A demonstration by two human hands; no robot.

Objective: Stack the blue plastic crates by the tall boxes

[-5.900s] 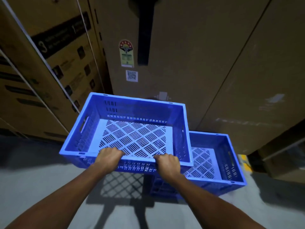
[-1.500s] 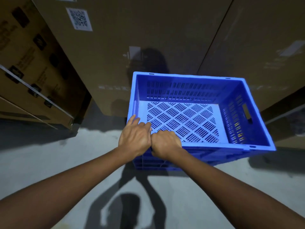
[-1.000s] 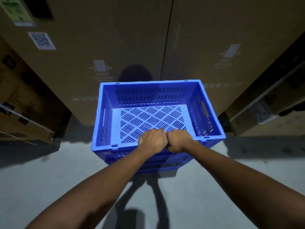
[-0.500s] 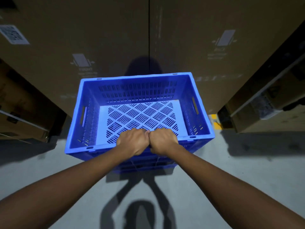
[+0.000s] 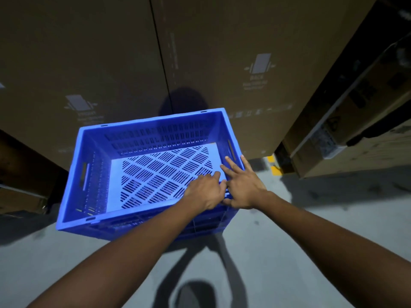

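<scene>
A blue plastic crate (image 5: pixel 93 174) with a slatted pale floor sits on top of a second blue crate (image 5: pixel 200 228), of which only the near wall shows below it. The stack stands on the grey floor right against two tall cardboard boxes (image 5: pixel 233 52). My left hand (image 5: pixel 205 191) lies on the upper crate's near rim towards the right corner, fingers loosely stretched over the edge. My right hand (image 5: pixel 243 185) rests on that near right corner with its fingers spread wide. Neither hand grips the rim.
More cardboard boxes with strapping (image 5: pixel 355 121) stand to the right, and another dark box (image 5: pixel 20 174) to the left. A yellow floor marking (image 5: pixel 273 165) shows between the stack and the right boxes. Grey concrete floor (image 5: pixel 311 218) lies around me.
Both hands were fists clamped side by side on the middle of the near rim. They have slid to the near right corner and opened; the crate sits further left in view.
</scene>
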